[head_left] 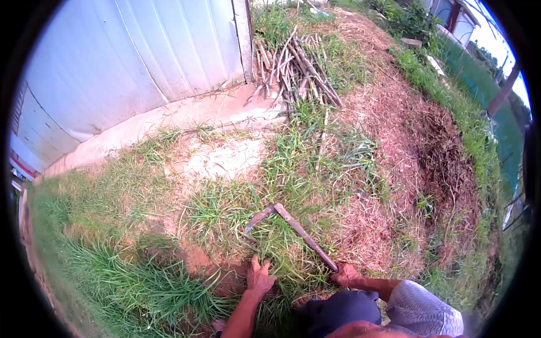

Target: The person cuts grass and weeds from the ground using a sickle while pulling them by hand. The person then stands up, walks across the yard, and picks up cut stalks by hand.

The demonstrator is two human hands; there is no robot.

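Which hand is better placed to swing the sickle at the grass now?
Right, I'd judge: the right hand grips the sickle by its handle, and the blade is over grass. The left hand is open, without a tool.

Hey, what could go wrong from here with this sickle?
The sickle's curved blade is just ahead of the bare left hand, so pulling it back could cut that hand. The right hand grips the wooden handle near its end, so the blade might twist if it snags in the grass.
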